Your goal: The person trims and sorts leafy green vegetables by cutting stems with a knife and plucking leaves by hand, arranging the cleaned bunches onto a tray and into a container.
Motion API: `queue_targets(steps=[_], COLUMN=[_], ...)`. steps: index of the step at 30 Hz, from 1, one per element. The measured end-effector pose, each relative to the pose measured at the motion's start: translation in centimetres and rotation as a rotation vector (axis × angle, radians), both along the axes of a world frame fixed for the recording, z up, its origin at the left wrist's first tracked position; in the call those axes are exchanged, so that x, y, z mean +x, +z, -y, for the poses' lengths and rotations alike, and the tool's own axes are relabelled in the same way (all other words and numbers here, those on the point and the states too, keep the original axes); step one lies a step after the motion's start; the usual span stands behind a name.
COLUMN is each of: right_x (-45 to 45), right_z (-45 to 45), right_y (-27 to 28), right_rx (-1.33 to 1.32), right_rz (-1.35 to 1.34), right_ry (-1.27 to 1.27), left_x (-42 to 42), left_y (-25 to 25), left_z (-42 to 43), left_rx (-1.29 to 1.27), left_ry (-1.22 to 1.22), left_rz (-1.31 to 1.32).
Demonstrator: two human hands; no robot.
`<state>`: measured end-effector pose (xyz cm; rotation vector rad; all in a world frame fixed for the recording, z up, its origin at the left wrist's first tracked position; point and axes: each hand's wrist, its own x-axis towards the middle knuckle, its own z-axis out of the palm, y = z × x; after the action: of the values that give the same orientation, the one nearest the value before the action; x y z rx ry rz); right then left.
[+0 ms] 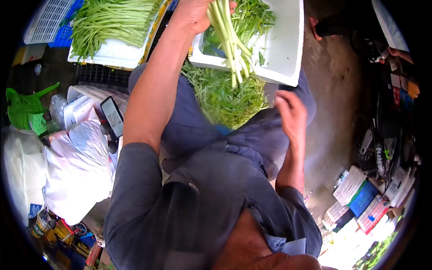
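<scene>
My left hand point(193, 15) is closed round a bunch of long green stems point(231, 45) at the top centre, the pale ends pointing down. Part of this hand is cut off by the upper edge. The bunch hangs over the near edge of a white foam box point(288, 49) with loose leafy greens point(254, 20) in it. To the right of the bunch and apart from it, my right hand point(292, 112) hovers near my knee, slightly blurred, with bent fingers and nothing visible in it. Between my legs lies a heap of cut leaves point(231, 99).
At the upper left, stacked stems point(117, 20) fill another white box point(105, 51) beside a blue crate point(67, 33). A phone point(112, 116), a white bag point(83, 166) and a green plastic stool point(24, 108) are at the left. Stacked crates point(362, 198) stand at the lower right.
</scene>
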<state>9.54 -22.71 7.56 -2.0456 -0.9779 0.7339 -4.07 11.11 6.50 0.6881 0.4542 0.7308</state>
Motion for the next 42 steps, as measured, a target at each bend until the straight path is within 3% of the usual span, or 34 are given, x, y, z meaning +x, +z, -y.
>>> queue_targets(steps=[5, 6, 8, 11, 20, 23, 26, 29, 31, 33, 35, 36, 38, 39, 40, 42], right_x=[-1.8, -2.3, -3.3, -5.0, -9.9, -10.2, -8.7, -3.7, -1.1, -1.1, -2.3, -3.4, -3.3, -4.6, -5.9, -7.0], right_z=[-3.1, -3.1, -3.5, -3.5, -4.0, -3.7, -3.5, -4.5, -4.0, -3.6, -4.9, -6.1, -5.9, -4.9, -6.2, -4.9], right_y=[12.1, 13.6, 16.3, 18.7, 16.8, 16.8, 15.1, 5.2, -7.8, -14.7, -18.1, -18.3, -24.7, -26.1, -23.6, -24.1], right_rx=[1.156, 1.379, 1.588, 1.671, 1.456, 1.410, 1.199, 0.316, -0.204, -0.333, -0.188, -0.181, -0.240, -0.036, -0.210, -0.168], right_rz=[0.250, 0.169, 0.106, 0.060, 0.062, 0.039, 0.038, -0.085, -0.255, -0.259, -0.430, -0.387, -0.116, 0.613, 0.279, 0.357], right_ry=[0.255, 0.235, 0.272, 0.356, 0.496, 0.480, 0.369, 0.272, 0.082, -0.085, -0.244, -0.305, -0.165, 0.173, 0.165, 0.539], left_x=[-0.2, -0.2, -0.3, -0.7, -0.6, -1.1, -1.0, -0.9, -0.7, -0.6, -0.5, -0.6, -0.3, -0.5, -0.5, -0.6], left_y=[0.1, -0.1, -0.4, -0.9, -1.0, 1.5, -0.6, -0.7, -0.6, -0.1, -0.1, -0.3, -0.3, -0.9, -1.0, -1.0], left_z=[-0.1, -0.3, -0.6, -1.3, -2.0, -0.5, -1.5, -1.5, -1.3, -1.0, -0.3, -0.2, -0.7, -0.9, -1.2, -0.7], left_rx=[0.013, 0.038, -0.005, -0.041, 0.025, -0.087, 0.019, 0.017, 0.006, -0.002, -0.039, -0.059, -0.045, -0.024, -0.074, -0.024], left_ry=[0.018, 0.030, 0.058, 0.083, 0.131, 0.166, 0.123, 0.128, 0.128, 0.133, 0.170, 0.166, 0.151, 0.142, 0.134, 0.187], left_rz=[0.015, 0.021, 0.046, 0.078, 0.103, 0.038, 0.106, 0.107, 0.105, 0.089, 0.015, 0.003, 0.023, 0.051, 0.028, 0.075])
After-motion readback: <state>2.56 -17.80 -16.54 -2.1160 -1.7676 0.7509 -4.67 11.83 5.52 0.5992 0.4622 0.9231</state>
